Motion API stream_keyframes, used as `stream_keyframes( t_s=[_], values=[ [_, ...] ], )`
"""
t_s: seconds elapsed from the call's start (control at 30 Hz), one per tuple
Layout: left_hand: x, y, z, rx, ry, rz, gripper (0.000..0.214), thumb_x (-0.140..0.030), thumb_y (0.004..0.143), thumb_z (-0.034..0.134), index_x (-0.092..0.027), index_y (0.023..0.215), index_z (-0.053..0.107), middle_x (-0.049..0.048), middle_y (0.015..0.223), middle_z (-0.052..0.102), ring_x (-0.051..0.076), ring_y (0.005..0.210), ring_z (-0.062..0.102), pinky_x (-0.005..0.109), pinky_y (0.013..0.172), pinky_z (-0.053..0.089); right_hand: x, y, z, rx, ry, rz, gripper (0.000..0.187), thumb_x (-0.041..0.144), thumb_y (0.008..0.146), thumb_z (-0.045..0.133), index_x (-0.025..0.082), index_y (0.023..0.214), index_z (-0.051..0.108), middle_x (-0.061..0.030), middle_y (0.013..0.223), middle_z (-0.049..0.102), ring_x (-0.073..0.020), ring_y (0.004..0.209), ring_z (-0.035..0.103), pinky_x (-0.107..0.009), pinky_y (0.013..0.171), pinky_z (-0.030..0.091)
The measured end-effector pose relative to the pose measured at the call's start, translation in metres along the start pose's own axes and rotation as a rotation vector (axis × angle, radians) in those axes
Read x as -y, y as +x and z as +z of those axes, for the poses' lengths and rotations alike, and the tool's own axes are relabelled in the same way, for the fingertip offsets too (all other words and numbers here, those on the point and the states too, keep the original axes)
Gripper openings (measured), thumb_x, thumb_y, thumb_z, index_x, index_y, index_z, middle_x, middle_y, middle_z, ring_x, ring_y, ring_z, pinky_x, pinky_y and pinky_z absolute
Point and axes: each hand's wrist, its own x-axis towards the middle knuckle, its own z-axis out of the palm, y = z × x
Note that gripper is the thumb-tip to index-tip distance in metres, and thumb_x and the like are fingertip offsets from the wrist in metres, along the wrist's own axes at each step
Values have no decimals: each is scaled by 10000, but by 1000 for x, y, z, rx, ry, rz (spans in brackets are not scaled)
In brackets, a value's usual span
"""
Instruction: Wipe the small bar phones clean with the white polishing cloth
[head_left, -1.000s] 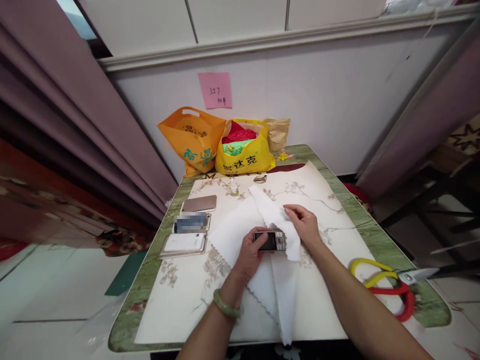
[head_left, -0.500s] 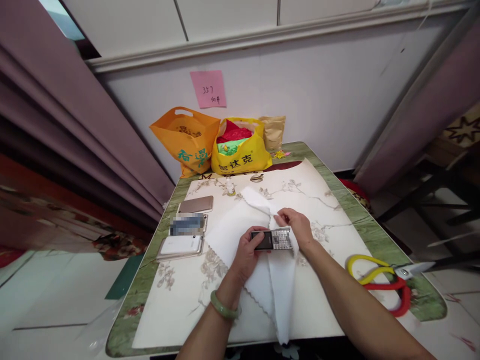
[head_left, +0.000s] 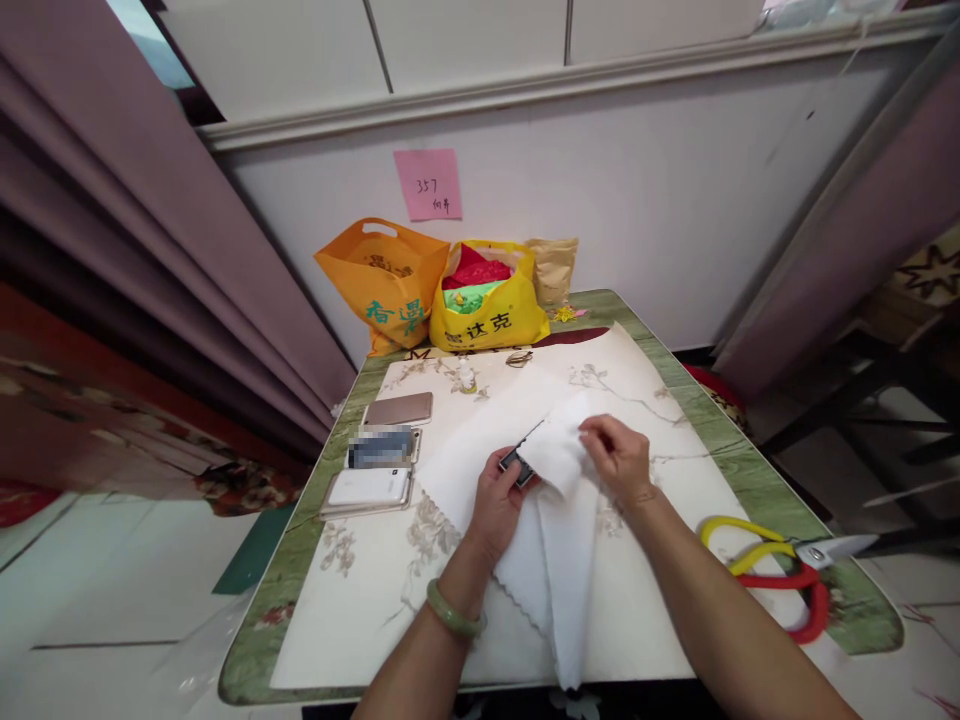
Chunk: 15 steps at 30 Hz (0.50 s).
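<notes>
My left hand (head_left: 497,497) grips a small dark keypad phone (head_left: 516,464) by its left end, above the middle of the table. A white cloth (head_left: 555,520) with a zigzag edge lies under it. My right hand (head_left: 621,458) pinches a flap of that cloth and holds it over most of the phone, so only the phone's left end shows. A green bangle (head_left: 452,612) sits on my left wrist.
Three flat phones (head_left: 379,450) lie in a row at the table's left side. Two pairs of scissors, yellow (head_left: 739,540) and red (head_left: 806,595), lie at the right edge. An orange bag (head_left: 386,280), a yellow bag (head_left: 487,300) and a brown pouch (head_left: 555,265) stand against the back wall.
The phone's keypad was uncovered half a second ago. My right hand has pulled the cloth flap over it, and the phone is tilted up at its right end.
</notes>
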Motion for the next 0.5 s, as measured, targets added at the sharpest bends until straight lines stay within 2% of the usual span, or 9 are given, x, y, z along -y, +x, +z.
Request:
stream_keyframes(
  t_s=[0.1,0.17,0.23,0.37,0.5],
  values=[
    [0,0,1,-6,11,7,297,-260,716,752,-182,962,603,33,914,670,158,836,629,359,836,500,4,-8,6,324,-92,-228,370,579,779,631,215,845,647,-24,687,634,-145,604,557,-258,609,391],
    [-1,1,1,-10,10,7,297,-260,720,749,-183,966,603,26,895,662,147,809,624,334,806,503,5,-10,14,406,-144,-271,363,561,792,631,219,913,638,-19,745,656,-137,627,573,-243,590,368],
    [-1,1,0,-7,-4,3,286,-253,725,744,-180,964,604,34,919,664,152,838,627,344,833,503,4,-9,19,425,-167,-245,309,516,840,588,225,939,622,-7,763,658,-126,619,570,-231,574,356],
    [0,2,0,4,-17,-19,263,-236,732,736,-167,956,615,60,989,673,181,925,633,405,926,487,4,-5,17,418,-176,-179,201,389,906,491,234,847,604,8,740,648,-121,623,562,-228,584,361],
    [1,3,-1,-6,-13,-29,305,-234,722,751,-164,994,633,72,997,684,196,937,643,409,931,490,7,-5,15,410,-132,-138,184,406,885,530,237,885,604,13,758,651,-120,597,559,-236,588,383]
  ],
)
